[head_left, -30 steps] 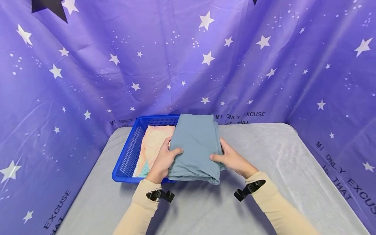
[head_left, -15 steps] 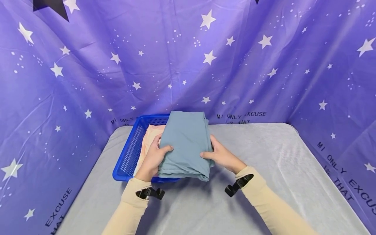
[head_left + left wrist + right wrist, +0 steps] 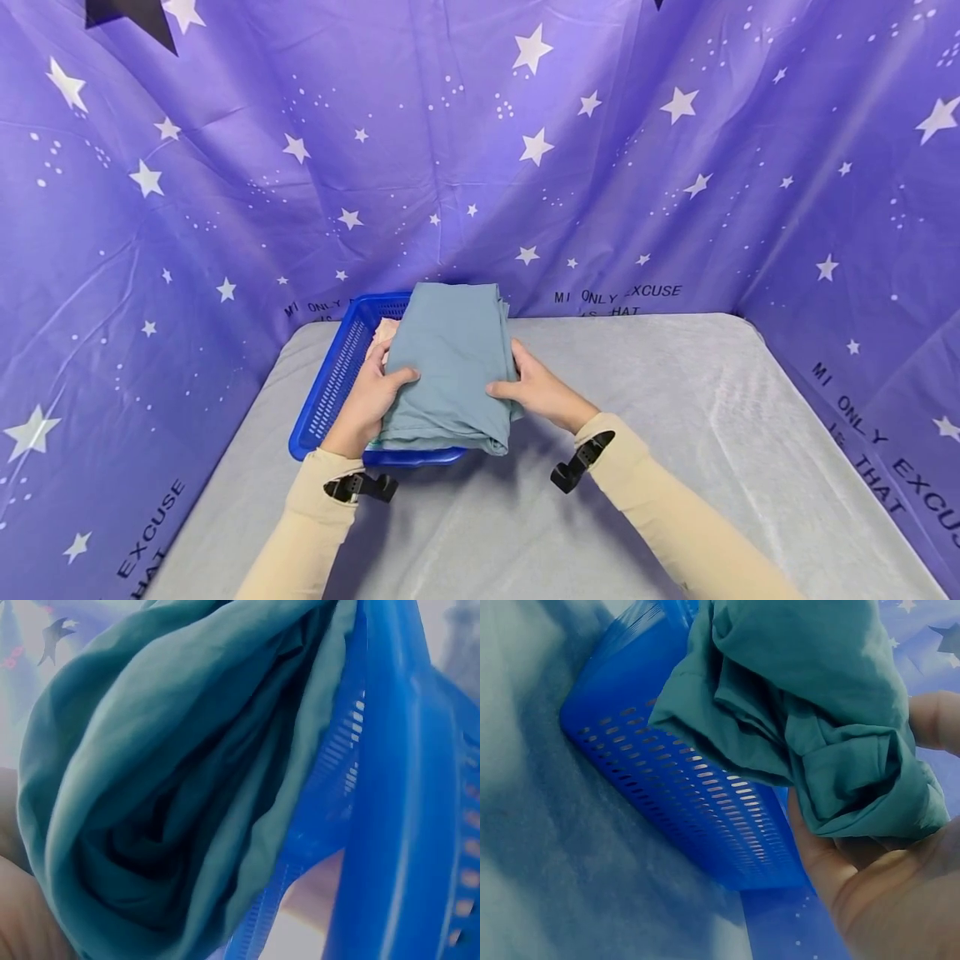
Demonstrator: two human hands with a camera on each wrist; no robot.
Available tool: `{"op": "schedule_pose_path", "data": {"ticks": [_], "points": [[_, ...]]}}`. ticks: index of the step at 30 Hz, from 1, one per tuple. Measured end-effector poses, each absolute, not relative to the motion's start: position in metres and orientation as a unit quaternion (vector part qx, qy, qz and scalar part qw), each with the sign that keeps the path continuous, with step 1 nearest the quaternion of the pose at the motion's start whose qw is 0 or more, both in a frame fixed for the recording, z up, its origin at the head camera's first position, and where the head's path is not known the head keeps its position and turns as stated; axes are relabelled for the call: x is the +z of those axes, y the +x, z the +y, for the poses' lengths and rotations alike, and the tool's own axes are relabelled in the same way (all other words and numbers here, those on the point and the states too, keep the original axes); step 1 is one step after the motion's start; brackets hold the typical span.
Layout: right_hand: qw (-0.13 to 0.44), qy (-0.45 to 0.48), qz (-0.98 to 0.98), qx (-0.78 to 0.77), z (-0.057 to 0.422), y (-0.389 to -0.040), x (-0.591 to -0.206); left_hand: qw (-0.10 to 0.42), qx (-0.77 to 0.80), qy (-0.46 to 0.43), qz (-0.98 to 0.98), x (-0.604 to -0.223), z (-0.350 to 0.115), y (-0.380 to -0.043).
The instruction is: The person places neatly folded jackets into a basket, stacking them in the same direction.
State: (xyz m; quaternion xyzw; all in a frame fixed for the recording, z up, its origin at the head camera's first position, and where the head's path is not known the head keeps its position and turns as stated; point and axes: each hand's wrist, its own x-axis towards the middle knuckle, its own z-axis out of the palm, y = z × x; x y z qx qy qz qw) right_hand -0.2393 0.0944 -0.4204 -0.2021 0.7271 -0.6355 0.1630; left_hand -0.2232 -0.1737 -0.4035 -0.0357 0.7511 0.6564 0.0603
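Note:
A folded grey-blue cloth garment [image 3: 450, 367] is held above a blue plastic basket [image 3: 330, 387], covering most of its opening. My left hand [image 3: 367, 400] grips its left edge, thumb on top and fingers beneath. On the opposite edge my right hand [image 3: 543, 390] holds it the same way, thumb over the fabric. Loose layered folds of the garment [image 3: 150, 787] show in the left wrist view. From the right wrist view, the garment [image 3: 817, 712] overhangs the basket's perforated side [image 3: 697, 780]. Peach fabric [image 3: 384, 332] peeks out in the basket beside the left fingers; the rest is hidden.
The basket stands at the back left of a table with a grey cloth cover [image 3: 637, 400]. A purple curtain [image 3: 450, 150] with white stars hangs behind and along both sides. Black camera straps [image 3: 585, 458] sit on the wrists.
Both hands have moved left together with the folded garment, from the basket's right side to over it. The peach fabric in the basket has become mostly covered.

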Motion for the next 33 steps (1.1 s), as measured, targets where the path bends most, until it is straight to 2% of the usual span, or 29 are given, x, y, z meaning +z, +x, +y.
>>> {"op": "schedule_pose_path", "data": {"ticks": [26, 33], "points": [[0.158, -0.159, 0.746, -0.628, 0.046, -0.27, -0.429, 0.098, 0.642, -0.044, 0.759, -0.411, -0.221, -0.254], [0.128, -0.125, 0.816, -0.55, 0.033, -0.266, -0.418, 0.09, 0.628, -0.044, 0.772, -0.411, -0.229, -0.257]]}}
